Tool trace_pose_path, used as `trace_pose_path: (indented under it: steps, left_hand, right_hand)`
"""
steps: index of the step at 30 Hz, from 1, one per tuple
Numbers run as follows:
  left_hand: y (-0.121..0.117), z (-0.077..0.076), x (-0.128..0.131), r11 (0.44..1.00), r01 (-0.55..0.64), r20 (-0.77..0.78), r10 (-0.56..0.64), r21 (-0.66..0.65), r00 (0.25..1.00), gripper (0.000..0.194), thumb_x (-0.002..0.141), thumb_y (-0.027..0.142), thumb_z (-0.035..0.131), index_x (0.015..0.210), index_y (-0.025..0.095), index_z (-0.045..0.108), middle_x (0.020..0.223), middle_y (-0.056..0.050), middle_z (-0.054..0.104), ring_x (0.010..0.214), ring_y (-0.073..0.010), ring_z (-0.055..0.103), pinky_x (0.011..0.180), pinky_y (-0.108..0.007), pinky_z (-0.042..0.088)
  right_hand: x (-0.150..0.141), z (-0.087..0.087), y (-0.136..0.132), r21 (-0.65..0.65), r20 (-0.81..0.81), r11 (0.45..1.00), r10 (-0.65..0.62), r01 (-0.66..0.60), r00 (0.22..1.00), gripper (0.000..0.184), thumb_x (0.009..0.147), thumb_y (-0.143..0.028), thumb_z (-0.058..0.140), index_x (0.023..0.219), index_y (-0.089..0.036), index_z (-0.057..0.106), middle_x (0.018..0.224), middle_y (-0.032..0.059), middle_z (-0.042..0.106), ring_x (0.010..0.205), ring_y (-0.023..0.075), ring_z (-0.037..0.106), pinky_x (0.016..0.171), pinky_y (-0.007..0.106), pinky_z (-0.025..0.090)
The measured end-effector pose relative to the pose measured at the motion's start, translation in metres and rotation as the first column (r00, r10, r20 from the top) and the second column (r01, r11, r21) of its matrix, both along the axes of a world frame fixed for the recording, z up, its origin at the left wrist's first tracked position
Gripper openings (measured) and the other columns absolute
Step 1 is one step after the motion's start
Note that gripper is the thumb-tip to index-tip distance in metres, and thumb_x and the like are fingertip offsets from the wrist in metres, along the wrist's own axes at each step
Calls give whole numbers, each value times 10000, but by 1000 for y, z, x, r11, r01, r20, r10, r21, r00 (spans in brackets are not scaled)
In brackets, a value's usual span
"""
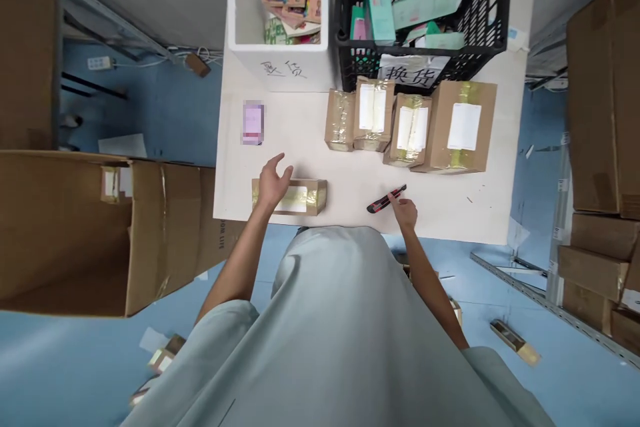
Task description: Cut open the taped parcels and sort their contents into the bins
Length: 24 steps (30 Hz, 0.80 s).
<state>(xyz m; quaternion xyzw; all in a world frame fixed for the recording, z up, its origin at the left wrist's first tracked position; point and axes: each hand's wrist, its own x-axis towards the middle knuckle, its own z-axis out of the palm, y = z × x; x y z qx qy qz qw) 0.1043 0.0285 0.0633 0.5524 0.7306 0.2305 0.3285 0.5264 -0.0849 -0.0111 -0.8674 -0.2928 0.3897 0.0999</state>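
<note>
My left hand (274, 185) is over a small taped carton (315, 197) near the table's front edge, its fingers apart and nothing in them. The hand hides part of the carton's white label; whether it touches the carton I cannot tell. At the right, my right hand (404, 211) has its fingertips on a black and red utility knife (377, 205). The knife slants at or just above the tabletop. Beyond it, several taped cartons (457, 127) with white labels stand in a row. A pink, blurred phone-like object (253, 123) lies at the table's left.
A white bin (277, 70) of small packets and a black crate (345, 47) of green boxes stand at the table's (295, 127) back. A large open carton (173, 227) is at the left. Stacked cartons (595, 253) fill the right side. Small boxes (515, 340) lie on the floor.
</note>
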Motion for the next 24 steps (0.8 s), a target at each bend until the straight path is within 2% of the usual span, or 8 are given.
trace_pose_path:
  steps: [2,5,9,14,17,19,22,24]
  left_hand:
    - [-27,3,-32,1000,-23,-75,24,21,997,554,982,364,702,1504,179,691,1595,-179,683,1571,-369,569,1367,-570,406]
    - [-56,3,-74,996,-86,-101,84,-15,991,603,971,403,722,1514,145,667,1617,-227,649,1573,-397,561,1353,-584,427]
    - [-77,-2,-111,982,-116,67,127,-146,990,659,975,416,712,1576,176,592,1636,-230,632,1399,-365,707,1193,-560,594]
    - [-85,-4,-128,988,8,314,41,-153,948,492,968,369,705,1433,215,666,1501,-146,738,1244,-278,774,1113,-456,648]
    - [-82,-5,-134,983,104,374,-42,-148,926,332,973,351,698,1285,243,737,1419,-90,767,1215,-260,770,1072,-405,662]
    - [-79,-7,-137,978,146,392,-78,-148,917,290,973,344,704,1242,251,760,1384,-81,765,1191,-254,764,1042,-389,669]
    - [-75,-13,-142,971,192,422,-118,-139,899,310,951,323,738,1251,253,776,1375,-83,742,1167,-254,754,999,-380,679]
    - [-72,-18,-145,966,221,439,-141,-136,887,336,936,304,761,1267,255,784,1383,-82,728,1165,-258,749,992,-380,682]
  right_hand:
    - [-28,-2,5,-102,67,995,19,-12,998,524,934,-693,792,1003,-175,759,1132,228,827,1168,366,786,1007,434,622]
    - [-56,0,19,-196,138,981,29,-1,990,455,963,-640,791,963,-185,774,1113,233,832,1167,365,791,998,432,619]
    - [-84,7,23,-209,173,978,49,-12,984,316,972,-495,797,945,-183,756,1051,214,832,1098,345,798,935,390,610]
    - [-128,26,11,-138,190,983,150,-125,970,317,954,-488,807,1041,-207,687,1082,144,832,1020,266,762,874,313,560]
    - [-151,48,10,-28,136,962,273,-271,952,311,992,-498,737,1096,-224,632,1023,92,826,891,228,721,809,291,523]
    - [-162,69,14,38,109,921,381,-387,918,304,1018,-481,682,1173,-228,618,996,66,823,847,223,698,795,290,510]
    - [-180,106,26,72,106,830,545,-553,832,351,1041,-464,635,1308,-236,618,1010,43,827,860,234,703,809,297,510]
    - [-197,129,36,73,115,741,659,-668,743,380,1051,-436,613,1367,-228,627,1032,48,832,870,251,718,816,312,509]
